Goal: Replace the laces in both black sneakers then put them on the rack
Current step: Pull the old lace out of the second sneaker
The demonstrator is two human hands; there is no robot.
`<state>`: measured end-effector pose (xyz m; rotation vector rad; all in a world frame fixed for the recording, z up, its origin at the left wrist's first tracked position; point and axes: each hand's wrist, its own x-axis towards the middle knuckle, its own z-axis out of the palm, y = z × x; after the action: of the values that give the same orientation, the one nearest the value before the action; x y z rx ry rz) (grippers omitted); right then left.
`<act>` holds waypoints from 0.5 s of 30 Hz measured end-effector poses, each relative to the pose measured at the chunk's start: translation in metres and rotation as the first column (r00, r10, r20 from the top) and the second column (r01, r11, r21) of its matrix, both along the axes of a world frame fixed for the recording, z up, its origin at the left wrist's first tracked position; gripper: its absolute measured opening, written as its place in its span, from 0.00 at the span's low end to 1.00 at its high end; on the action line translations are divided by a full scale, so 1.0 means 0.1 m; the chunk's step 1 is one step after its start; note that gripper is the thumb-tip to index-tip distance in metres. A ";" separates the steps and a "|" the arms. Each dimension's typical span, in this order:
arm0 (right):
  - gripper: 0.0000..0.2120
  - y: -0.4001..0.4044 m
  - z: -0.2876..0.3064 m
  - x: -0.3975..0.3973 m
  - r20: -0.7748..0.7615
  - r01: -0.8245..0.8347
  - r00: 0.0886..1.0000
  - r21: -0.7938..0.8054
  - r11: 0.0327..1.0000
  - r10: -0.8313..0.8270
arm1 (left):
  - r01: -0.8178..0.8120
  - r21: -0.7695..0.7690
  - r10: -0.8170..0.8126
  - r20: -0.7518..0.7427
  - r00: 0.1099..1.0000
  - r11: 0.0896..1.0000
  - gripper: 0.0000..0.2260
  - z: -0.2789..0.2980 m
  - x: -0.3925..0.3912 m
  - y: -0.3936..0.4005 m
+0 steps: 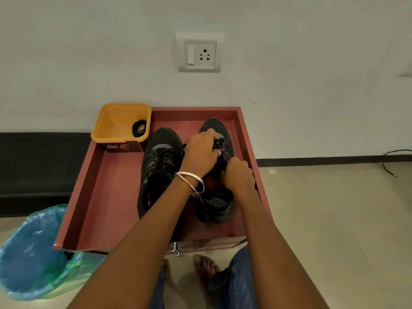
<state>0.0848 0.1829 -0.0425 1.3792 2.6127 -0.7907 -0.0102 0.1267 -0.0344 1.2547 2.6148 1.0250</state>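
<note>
Both hands worked on the right sneaker [217,197], which lay in the red tray [107,197] at 3 o'clock of the left sneaker [159,166]. The left hand [201,152], its grip clenched around the black lace [219,143] over the tongue, sat at 11 o'clock of the right hand [238,175], whose curled grip pinched the lace near the collar. A yellow tub [107,121], at the tray's 11 o'clock corner, held a coiled black lace [139,128]. A blue-lined bin [33,253] stood at the tray's 7 o'clock.
</note>
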 end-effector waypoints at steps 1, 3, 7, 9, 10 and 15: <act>0.11 0.00 0.00 0.00 -0.004 0.004 1.000 -0.002 1.000 -0.004 | -0.001 -0.014 0.000 -0.039 0.999 1.000 0.10 0.00 0.01 0.00; 0.11 0.01 -0.01 0.00 -0.005 0.011 1.000 -0.002 1.000 -0.011 | 0.004 -0.054 -0.012 -0.147 0.989 0.999 0.10 0.00 0.03 0.01; 0.10 0.02 -0.01 0.00 -0.014 0.017 1.000 -0.009 1.000 -0.017 | -0.011 -0.124 -0.032 -0.337 0.941 0.992 0.17 -0.05 0.10 0.04; 0.10 0.03 -0.02 0.00 -0.023 0.024 0.999 -0.024 0.999 -0.024 | -0.021 -0.152 -0.042 -0.401 0.915 0.988 0.19 -0.08 0.10 0.06; 0.10 0.03 -0.01 -0.01 -0.026 0.024 0.999 -0.035 0.999 -0.025 | -0.018 -0.150 -0.044 -0.404 0.914 0.989 0.18 -0.09 0.09 0.06; 0.13 0.05 0.04 0.02 -0.019 0.015 1.000 -0.073 0.997 -0.016 | -0.039 0.156 0.015 0.154 0.988 0.987 0.13 -0.12 0.01 0.06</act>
<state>0.0872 0.1878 -0.0388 1.3809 2.5624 -0.8967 -0.0087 0.1327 -0.0465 1.1215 2.4838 1.3014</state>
